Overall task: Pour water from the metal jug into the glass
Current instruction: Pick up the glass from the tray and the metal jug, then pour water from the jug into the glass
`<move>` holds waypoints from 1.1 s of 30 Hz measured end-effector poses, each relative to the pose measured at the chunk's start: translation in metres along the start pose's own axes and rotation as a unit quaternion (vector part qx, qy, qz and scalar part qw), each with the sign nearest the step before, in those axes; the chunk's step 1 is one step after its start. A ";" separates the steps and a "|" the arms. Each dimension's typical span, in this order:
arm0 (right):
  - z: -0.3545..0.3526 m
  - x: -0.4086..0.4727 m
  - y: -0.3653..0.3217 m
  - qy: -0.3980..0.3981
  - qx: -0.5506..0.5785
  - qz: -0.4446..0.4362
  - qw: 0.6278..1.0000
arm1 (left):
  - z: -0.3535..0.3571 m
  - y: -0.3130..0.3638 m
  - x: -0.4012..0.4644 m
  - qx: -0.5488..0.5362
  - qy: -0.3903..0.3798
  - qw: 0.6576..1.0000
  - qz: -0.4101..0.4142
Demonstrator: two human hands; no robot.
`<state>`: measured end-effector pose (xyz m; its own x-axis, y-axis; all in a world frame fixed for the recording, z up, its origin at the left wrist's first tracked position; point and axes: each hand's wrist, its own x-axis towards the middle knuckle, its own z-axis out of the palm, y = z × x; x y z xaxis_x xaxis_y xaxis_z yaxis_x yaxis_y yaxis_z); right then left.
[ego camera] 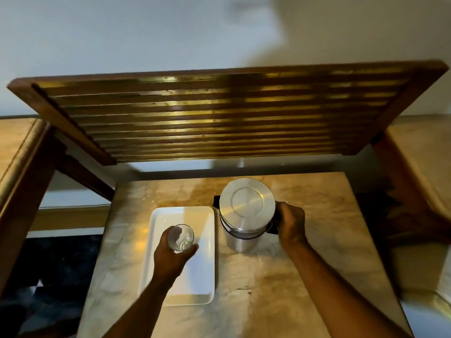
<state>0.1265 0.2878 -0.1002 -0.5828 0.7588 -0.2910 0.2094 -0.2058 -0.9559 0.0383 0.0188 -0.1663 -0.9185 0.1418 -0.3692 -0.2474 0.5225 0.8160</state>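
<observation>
Left hand is wrapped around the glass, which sits over the white tray near the table's left edge. Right hand is clamped on the dark handle of the metal jug, standing upright, lid on, just beside the tray toward the far edge.

Two bare forearms show, one on either side of the white tray. No sleeve, watch, ring or glove shows on either. The left hand, over the tray, and the right hand, beyond the tray's right edge, are bare too. Dim warm light blurs finer detail such as nails.
</observation>
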 end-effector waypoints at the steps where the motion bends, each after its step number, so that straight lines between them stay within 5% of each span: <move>1: 0.005 0.000 -0.010 0.006 0.005 -0.001 1.000 | -0.003 0.011 0.000 0.001 0.000 1.000 0.007; 9: 0.010 -0.026 -0.117 -0.036 0.021 -0.014 0.999 | -0.049 0.143 -0.017 -0.034 0.003 0.994 0.107; 17: 0.002 -0.068 -0.427 -0.091 -0.082 -0.243 0.962 | -0.141 0.344 -0.105 -0.079 0.013 0.956 0.283; 24: 0.005 -0.148 -0.629 -0.098 -0.269 -0.424 0.859 | -0.200 0.471 -0.173 -0.141 0.008 0.914 0.380; 33: 0.005 -0.234 -0.733 -0.079 -0.431 -0.508 0.742 | -0.223 0.538 -0.224 -0.155 -0.003 0.890 0.430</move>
<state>0.1059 0.2583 0.6684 -0.8538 0.1558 0.4967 -0.0168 0.9454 -0.3254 0.0425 0.0809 0.4549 -0.8080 0.3823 0.4483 0.4712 -0.0374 0.8812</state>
